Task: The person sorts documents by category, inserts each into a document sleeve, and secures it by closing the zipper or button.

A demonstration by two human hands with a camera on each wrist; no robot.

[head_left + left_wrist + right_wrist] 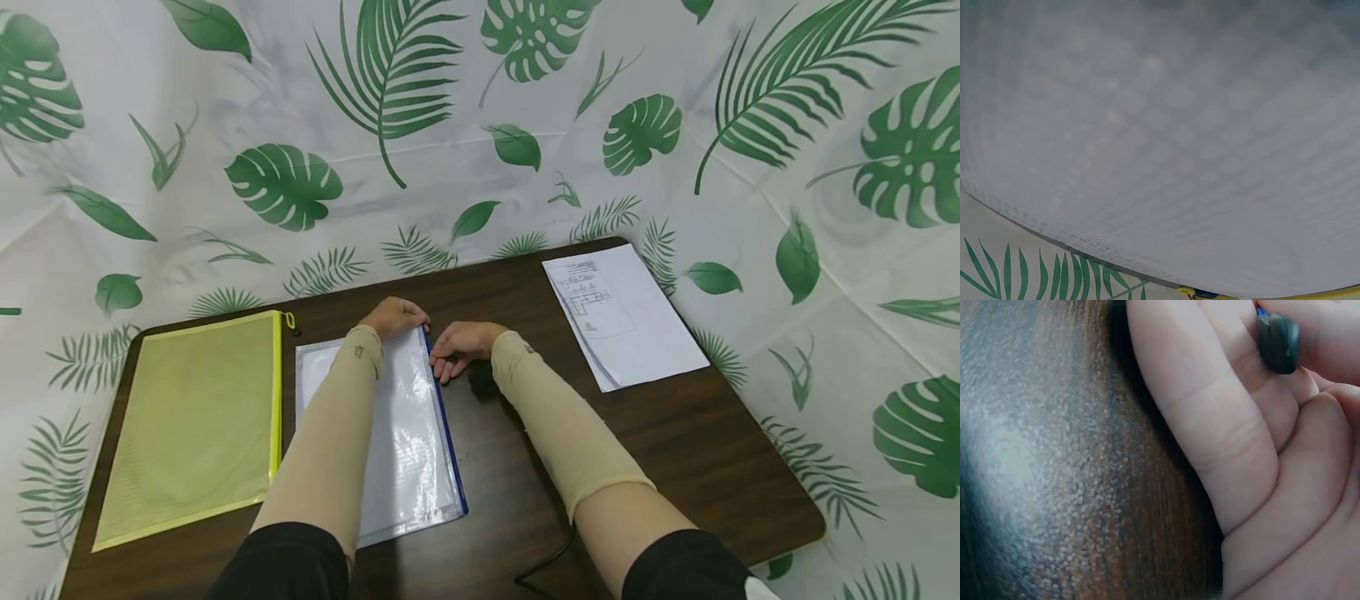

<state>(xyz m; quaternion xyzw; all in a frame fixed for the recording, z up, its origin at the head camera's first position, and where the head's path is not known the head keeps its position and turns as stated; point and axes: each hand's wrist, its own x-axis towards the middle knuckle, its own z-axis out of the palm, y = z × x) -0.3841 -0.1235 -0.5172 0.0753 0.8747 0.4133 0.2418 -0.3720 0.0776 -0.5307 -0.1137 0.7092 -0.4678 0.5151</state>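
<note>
A clear mesh zipper pouch [412, 433] with a blue zipper edge lies on the table, white sheet-like content showing through. At its far top corner, by the zipper's end, my left hand [393, 318] pinches the edge. Just right of the blue edge is my right hand [461, 340], fingers curled. Close up in the right wrist view, its thumb and fingers pinch a small dark zipper pull [1279, 344] with a bit of blue beside it. Blurred mesh of the pouch [1179, 156] fills the left wrist view, where the left hand does not show.
A yellow mesh zipper pouch [195, 425] lies flat at the left. White papers [630, 317] with printed diagrams lie at the far right of the dark wooden table [720, 475]. A black cable [551, 557] runs under the right forearm. Leaf-patterned cloth [450, 100] hangs behind.
</note>
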